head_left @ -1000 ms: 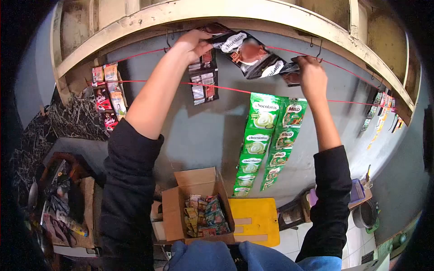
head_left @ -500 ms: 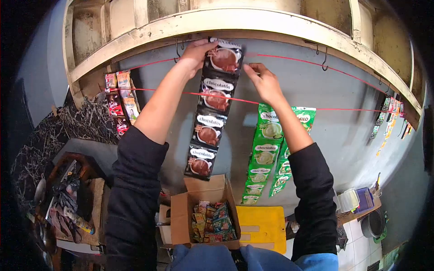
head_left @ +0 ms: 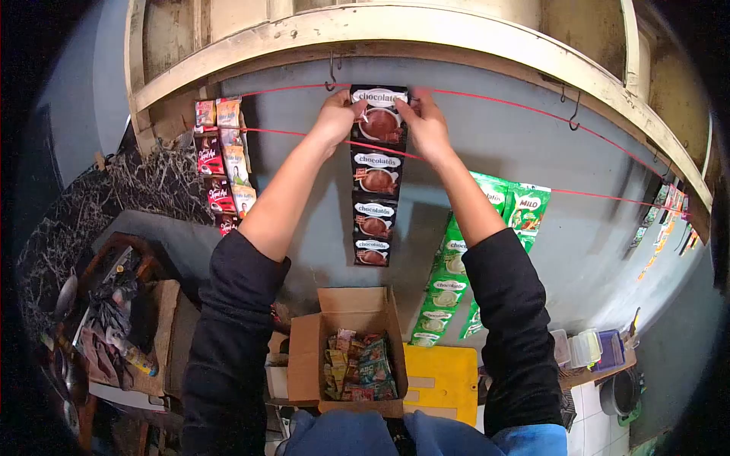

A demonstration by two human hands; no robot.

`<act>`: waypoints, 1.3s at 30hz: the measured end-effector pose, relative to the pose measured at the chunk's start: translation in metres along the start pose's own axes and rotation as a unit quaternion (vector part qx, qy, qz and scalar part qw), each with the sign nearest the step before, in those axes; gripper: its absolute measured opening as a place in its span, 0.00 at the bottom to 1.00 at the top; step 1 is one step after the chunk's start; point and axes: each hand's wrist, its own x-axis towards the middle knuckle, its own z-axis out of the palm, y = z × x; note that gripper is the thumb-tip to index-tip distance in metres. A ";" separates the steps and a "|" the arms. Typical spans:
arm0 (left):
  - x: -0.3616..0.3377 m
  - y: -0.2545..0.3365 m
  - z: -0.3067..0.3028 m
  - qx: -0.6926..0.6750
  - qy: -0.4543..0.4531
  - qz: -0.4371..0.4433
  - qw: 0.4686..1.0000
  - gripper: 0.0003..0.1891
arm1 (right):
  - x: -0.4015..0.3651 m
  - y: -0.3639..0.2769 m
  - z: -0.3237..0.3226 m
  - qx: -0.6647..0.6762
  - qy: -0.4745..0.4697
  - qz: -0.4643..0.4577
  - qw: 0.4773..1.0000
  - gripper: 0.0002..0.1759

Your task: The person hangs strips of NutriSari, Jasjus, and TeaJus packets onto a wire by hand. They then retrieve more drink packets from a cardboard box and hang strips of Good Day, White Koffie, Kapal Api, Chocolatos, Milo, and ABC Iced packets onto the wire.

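A strip of black Chocolatos sachets [head_left: 376, 181] hangs straight down between my hands, its top edge level with the upper red string [head_left: 293, 88]. My left hand [head_left: 338, 120] pinches the left edge of the top sachet. On the opposite edge, my right hand [head_left: 426, 128] grips the same sachet with its thumb in front. The lower red string [head_left: 296, 135] crosses in front of the strip. Green Chocolatos sachets [head_left: 447, 286] and a green Milo strip [head_left: 528, 209] hang to the right, partly behind my right forearm.
A wooden shelf frame [head_left: 365, 32] with metal hooks [head_left: 575, 112] runs overhead. Coffee sachets [head_left: 220, 156] hang at left, more strips [head_left: 660, 220] at far right. Below are an open cardboard box [head_left: 306, 357] of sachets, a yellow board [head_left: 441, 380] and plastic containers [head_left: 585, 348].
My right hand has closed on the strip's right edge. The black strip has swung from slanted to nearly vertical, and its top is slightly lower in view. The camera view has shifted slightly.
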 end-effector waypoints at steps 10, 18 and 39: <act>-0.002 -0.015 -0.030 0.325 0.117 0.099 0.933 0.17 | 0.001 0.002 0.037 -0.163 0.098 -0.021 0.982 0.11; -0.079 -0.024 -0.040 0.302 0.144 0.274 0.901 0.21 | -0.062 -0.014 0.022 -0.250 0.123 -0.253 0.926 0.18; -0.569 -0.418 -0.002 0.121 -0.121 -0.597 0.784 0.17 | -0.572 0.196 0.044 -0.223 -0.215 0.599 0.738 0.09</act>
